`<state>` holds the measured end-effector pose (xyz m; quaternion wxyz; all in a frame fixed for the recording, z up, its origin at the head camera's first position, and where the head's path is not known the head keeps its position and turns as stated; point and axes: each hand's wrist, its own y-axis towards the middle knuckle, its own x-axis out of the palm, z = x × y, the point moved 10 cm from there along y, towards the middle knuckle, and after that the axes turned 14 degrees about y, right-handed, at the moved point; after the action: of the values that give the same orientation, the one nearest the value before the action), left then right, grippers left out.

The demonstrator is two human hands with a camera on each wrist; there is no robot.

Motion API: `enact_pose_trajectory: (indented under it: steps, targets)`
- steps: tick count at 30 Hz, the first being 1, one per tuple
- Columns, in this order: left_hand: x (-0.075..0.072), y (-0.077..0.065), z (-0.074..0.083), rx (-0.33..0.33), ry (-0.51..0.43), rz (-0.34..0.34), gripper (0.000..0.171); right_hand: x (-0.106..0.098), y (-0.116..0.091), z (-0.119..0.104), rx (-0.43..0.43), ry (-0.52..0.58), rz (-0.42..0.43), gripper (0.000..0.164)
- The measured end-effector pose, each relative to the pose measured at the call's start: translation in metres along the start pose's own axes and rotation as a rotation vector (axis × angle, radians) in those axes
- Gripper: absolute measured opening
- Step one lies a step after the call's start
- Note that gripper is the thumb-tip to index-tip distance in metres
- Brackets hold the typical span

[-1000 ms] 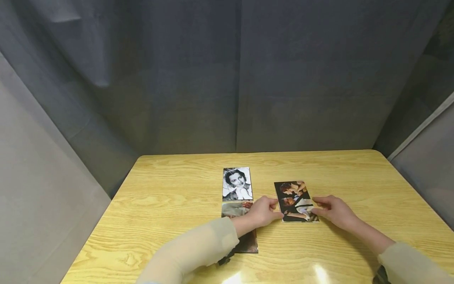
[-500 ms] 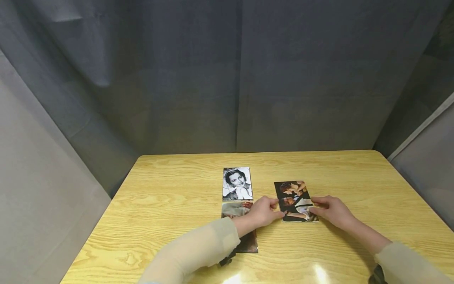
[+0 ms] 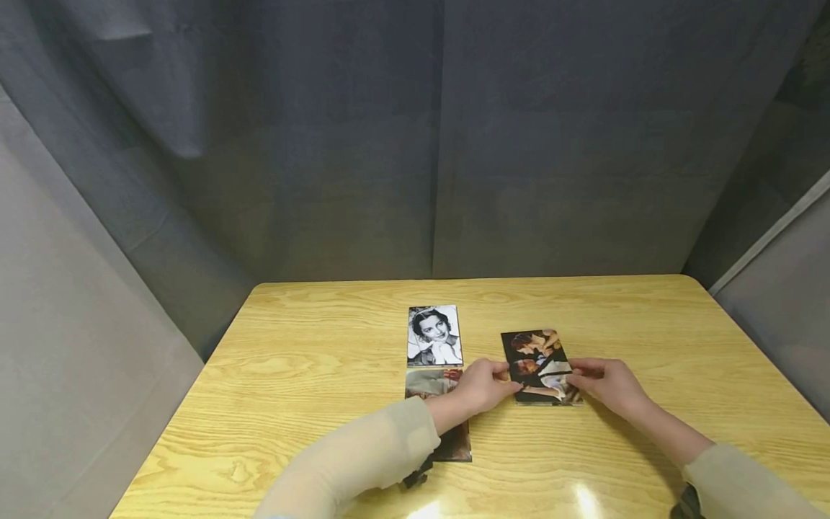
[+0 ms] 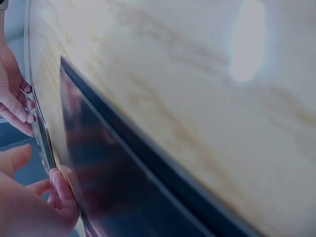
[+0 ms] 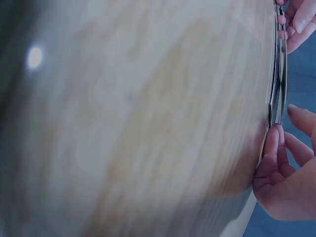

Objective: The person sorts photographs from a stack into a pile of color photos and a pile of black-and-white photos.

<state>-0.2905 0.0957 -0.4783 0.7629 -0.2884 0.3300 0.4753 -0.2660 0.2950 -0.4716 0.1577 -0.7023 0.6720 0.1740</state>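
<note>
A photo card (image 3: 538,353) showing two people lies flat-looking on the wooden table, its long sides running away from me. My left hand (image 3: 483,386) pinches its left edge, thumb over the near-left part. On the opposite edge my right hand (image 3: 609,386) has its thumb and fingers. Seen edge-on in the right wrist view, more than one thin layer (image 5: 279,84) shows between the hands, with a narrow gap. Under my left forearm lies a second picture (image 3: 454,443), partly hidden; beyond it is a black-and-white portrait card (image 3: 434,335).
The light wooden table (image 3: 311,346) has rounded far corners. A dark grey curtain (image 3: 337,144) hangs behind it, and pale grey panels (image 3: 78,324) flank it. Glare spots (image 3: 586,501) shine near the front.
My right hand has shifted slightly left, its thumb further over the card's edge. The card's top layer has moved very slightly. My left hand stays nearly still.
</note>
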Motion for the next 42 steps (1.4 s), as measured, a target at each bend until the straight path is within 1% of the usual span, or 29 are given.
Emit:
enact_pose_trajectory:
  steps: [4,7,11,15,17,21,23,28,31,35,42]
  targets:
    - [-0.003,-0.001,0.001,-0.01,-0.036,0.04,0.042,-0.002,0.0,-0.001,-0.002,-0.002,0.016,0.04]
    - [-0.003,-0.001,-0.001,-0.038,-0.077,0.072,0.039,-0.004,0.0,0.0,0.003,0.015,0.033,0.04]
    - [-0.004,-0.001,-0.002,-0.058,-0.136,0.123,0.036,-0.006,-0.001,0.0,0.012,0.069,0.062,0.04]
    - [-0.008,-0.001,-0.004,-0.061,-0.195,0.181,0.032,-0.007,-0.002,-0.001,0.009,0.12,0.103,0.038]
    - [-0.01,-0.001,-0.005,-0.067,-0.238,0.199,0.032,-0.008,-0.003,-0.003,0.008,0.136,0.125,0.037]
    - [-0.011,-0.001,-0.007,-0.073,-0.333,0.208,0.035,-0.009,-0.003,-0.006,0.012,0.155,0.17,0.038]
    - [-0.01,-0.001,-0.008,-0.078,-0.382,0.2,0.037,-0.01,-0.004,-0.008,0.021,0.169,0.188,0.039]
    - [-0.015,-0.001,-0.009,-0.048,-0.455,0.199,0.039,-0.008,-0.005,-0.017,0.021,0.206,0.209,0.041]
    - [-0.021,-0.003,-0.011,-0.03,-0.492,0.199,0.041,-0.006,-0.006,-0.025,0.008,0.226,0.207,0.042]
    - [-0.03,-0.008,-0.016,-0.01,-0.516,0.199,0.044,0.0,-0.007,-0.037,-0.018,0.245,0.198,0.042]
    - [-0.051,-0.02,-0.024,0.024,-0.563,0.211,0.046,0.015,-0.008,-0.055,-0.039,0.301,0.19,0.041]
